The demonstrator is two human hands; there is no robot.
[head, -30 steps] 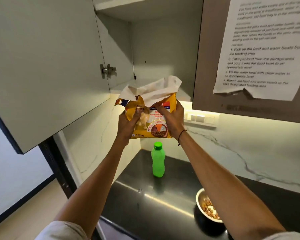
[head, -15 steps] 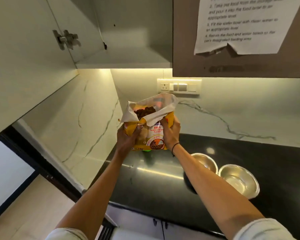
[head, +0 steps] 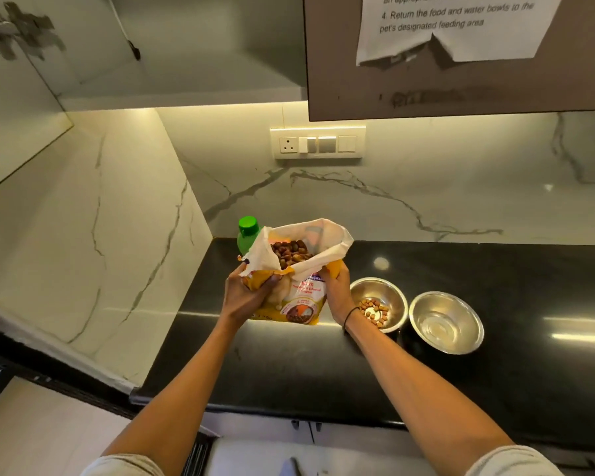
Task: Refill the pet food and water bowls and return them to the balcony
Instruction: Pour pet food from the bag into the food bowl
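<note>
Both hands hold an open yellow pet food bag (head: 298, 297) upright just above the black counter (head: 495, 389). My left hand (head: 246, 297) grips its left side and my right hand (head: 337, 293) its right side. Brown kibble shows inside the white lining at the bag's open top. Right of the bag stands a steel bowl (head: 382, 290) with a little kibble in it. Beside that bowl, further right, is a second steel bowl (head: 445, 322) that looks to hold clear water. A green bottle (head: 247, 233) stands behind the bag, partly hidden.
An open upper cabinet (head: 172, 46) hangs above the counter's left end. A paper instruction sheet (head: 457, 25) is taped to the closed cabinet door on the right. A switch panel (head: 318, 143) sits on the marble backsplash. A marble side wall bounds the counter on the left.
The bag has come down from the open upper cabinet to just above the counter, still in both hands. My view has tilted down, so both bowls now show.
</note>
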